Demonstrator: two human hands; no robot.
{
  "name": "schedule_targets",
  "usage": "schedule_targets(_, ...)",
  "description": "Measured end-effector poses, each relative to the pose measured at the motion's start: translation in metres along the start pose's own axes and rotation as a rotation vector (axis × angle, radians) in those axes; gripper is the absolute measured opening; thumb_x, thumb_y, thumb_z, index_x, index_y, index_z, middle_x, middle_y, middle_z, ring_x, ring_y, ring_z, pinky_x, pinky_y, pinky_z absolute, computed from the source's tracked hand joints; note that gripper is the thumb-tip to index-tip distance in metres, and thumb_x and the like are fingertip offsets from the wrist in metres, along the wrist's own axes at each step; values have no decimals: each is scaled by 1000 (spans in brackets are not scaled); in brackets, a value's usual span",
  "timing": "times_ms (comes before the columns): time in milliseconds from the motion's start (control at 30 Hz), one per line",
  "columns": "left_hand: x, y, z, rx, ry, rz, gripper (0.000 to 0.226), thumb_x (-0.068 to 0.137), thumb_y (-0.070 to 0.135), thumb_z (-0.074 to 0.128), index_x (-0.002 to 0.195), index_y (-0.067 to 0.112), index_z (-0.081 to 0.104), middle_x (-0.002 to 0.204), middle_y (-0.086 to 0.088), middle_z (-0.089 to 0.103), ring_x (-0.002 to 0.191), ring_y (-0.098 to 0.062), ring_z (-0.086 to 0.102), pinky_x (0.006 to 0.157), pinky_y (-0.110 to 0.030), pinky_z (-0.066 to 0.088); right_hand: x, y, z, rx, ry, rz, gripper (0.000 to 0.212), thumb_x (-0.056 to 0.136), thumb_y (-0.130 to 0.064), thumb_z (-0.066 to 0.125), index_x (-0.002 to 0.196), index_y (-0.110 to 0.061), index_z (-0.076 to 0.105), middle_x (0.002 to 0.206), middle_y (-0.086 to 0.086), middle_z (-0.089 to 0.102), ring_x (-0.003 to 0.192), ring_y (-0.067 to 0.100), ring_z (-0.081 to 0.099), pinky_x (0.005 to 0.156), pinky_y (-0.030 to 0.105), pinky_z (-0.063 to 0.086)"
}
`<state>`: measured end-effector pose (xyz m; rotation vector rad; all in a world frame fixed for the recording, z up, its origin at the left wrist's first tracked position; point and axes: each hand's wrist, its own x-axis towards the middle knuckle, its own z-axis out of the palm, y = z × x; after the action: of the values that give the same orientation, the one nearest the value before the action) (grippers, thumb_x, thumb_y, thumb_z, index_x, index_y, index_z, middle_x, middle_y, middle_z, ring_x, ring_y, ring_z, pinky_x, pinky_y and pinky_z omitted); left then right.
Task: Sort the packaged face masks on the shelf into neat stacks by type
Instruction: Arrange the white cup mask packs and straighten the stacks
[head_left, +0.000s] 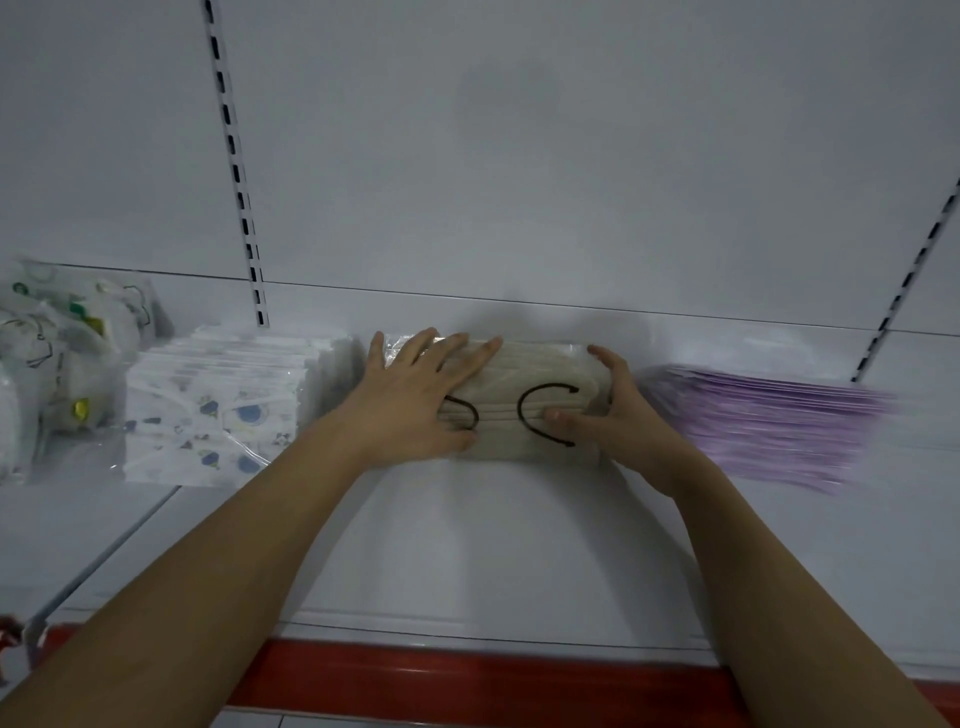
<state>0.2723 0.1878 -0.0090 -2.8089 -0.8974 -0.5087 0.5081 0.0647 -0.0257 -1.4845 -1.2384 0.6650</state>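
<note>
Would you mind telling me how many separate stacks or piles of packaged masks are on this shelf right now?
4: a loose pile of cup-shaped masks far left, a printed white stack beside it, the beige stack under both hands, and a purple stack at right. More may lie outside the frame.

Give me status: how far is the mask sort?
Done: patterned stack and purple stack sit apart by type. In hand: left hand flat on the beige stack, right hand cupping its end. Left: loose valved masks at far left look unstacked.
</note>
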Motion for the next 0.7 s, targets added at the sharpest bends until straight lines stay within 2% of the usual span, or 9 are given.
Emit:
schedule_targets(67,5,-4,-3,-27,-79,-10,98,77,76,49,146,57,-17,164,15,4,152,-15,-1,118,-64,-3,1,0,0,5,10,-8,94,78,-21,83,149,-31,22,128,0,59,109,11,65,89,29,58)
schedule_targets(167,5,-6,-3,-18,-141,-37,98,73,89,38,150,54,-12,165,15,-4,152,-12,-9,118,-62,-8,1,0,4,-2,7,3,100,80,-25,81,153,-32,13,134,-2,54,110,6,62,83,20,56)
schedule_targets(233,1,-3,1,17,-85,-28,104,65,95,26,151,51,-12,165,15,-5,152,-12,-11,118,-60,-11,1,-4,5,-8,18,-5,106,79,-24,81,155,-33,7,135,-5,46,106,0,58,71,11,54)
schedule_targets(267,0,-1,3,40,-50,-18,106,62,96,21,151,51,-12,165,14,-4,152,-13,-10,118,-60,-11,1,-5,4,-16,37,-20,109,77,-25,82,155,-34,7,137,-4,42,108,2,58,71,10,53)
schedule_targets(333,1,1,3,81,1,19,107,60,96,18,152,49,-12,165,14,-2,152,-14,-9,117,-58,-12,2,-5,2,-39,59,-40,114,71,-27,86,155,-37,9,145,-1,35,120,14,55,79,15,54)
schedule_targets(400,-1,2,-1,95,23,58,108,60,95,22,153,48,-9,165,14,1,153,-14,-7,119,-58,-11,0,-6,2,-82,44,-48,118,66,-30,90,153,-42,11,149,-1,31,128,20,50,90,25,54)
schedule_targets(500,-8,4,-7,84,50,121,113,57,95,33,154,48,-3,165,14,5,153,-16,-4,121,-57,-7,-4,-11,1,-183,32,-85,126,54,-41,92,151,-45,12,150,-4,26,134,18,41,104,37,48)
schedule_targets(567,-11,7,-9,106,81,177,112,61,92,40,155,46,2,165,12,9,154,-18,0,121,-58,-4,-7,-16,-1,-243,74,-136,125,53,-45,91,152,-44,14,151,-7,23,135,13,33,108,35,41)
schedule_targets(700,-12,8,-2,162,135,234,112,61,85,53,156,39,16,162,5,25,151,-25,18,117,-64,12,-8,-20,-1,-315,101,-235,105,67,-35,89,148,-43,23,144,-16,25,131,4,28,105,26,31)
